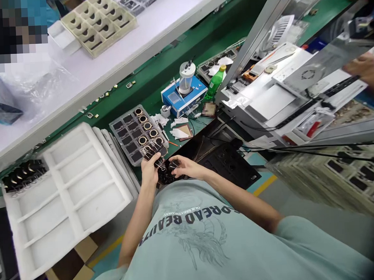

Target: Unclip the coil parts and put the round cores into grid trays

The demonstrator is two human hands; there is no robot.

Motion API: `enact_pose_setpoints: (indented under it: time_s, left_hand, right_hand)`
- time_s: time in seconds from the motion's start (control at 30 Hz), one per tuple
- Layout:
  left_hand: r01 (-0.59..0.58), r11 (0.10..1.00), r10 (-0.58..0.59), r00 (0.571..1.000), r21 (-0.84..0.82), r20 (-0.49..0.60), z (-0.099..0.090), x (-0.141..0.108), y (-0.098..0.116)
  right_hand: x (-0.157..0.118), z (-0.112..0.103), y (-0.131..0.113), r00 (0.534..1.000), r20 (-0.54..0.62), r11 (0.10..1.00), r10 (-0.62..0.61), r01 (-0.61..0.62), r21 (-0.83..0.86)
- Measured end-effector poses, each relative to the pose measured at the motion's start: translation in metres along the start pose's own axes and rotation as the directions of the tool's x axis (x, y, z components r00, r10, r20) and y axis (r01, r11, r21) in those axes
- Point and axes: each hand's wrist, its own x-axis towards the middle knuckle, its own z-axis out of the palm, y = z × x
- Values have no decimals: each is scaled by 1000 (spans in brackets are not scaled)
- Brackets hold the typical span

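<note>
Where the gripping goes on: the left hand (149, 169) has thumb and fingers closed on a black piece (161, 150) with silver wire clip handles, held above the near corner of the clear tray.
Right hand: the right hand (190, 166) has thumb and fingertips drawn close together, a small black clip (173, 165) pinched between them, just beside the other hand.
Below the fingers: a heap of black clips (165, 177) lies against the shirt front (183, 194); what holds it I can't make out.
Clear tray: the clear tray (123, 146), on the green bench (155, 85), carries black squares in its left compartments and gold-rimmed rounds toward the right.
White foam tray: ribbed into compartments, the foam tray (62, 178) has a row of dark pieces (24, 175) in its far left corner.
Shelf: a cream tray (129, 26) with a black piece standing in many of its cells.
Blue box: a clear jar (186, 83) with a white lid sits on the blue box (189, 99); a small metal cup (165, 111) stands just beside it, a green bottle (214, 83) at its right.
Floor side: an open cardboard box (85, 248) under the foam.
</note>
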Motion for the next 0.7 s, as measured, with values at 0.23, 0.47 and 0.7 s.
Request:
enact_pose_setpoints:
  time_s: [0.23,0.47,0.7]
  left_hand:
    - [100,995,-100,995,9,-23,-9,4,-26]
    - [103,993,-108,987,-51,-118,-34,8,-33]
    - [-21,980,52,986,198,-156,-50,5,-36]
  right_hand:
    - [15,23,5,996,-10,870,87,-81,-486]
    - [11,3,43,980,-56,725,192,-180,-665]
    - [56,-11,65,935,-291,871,202,-308,-384]
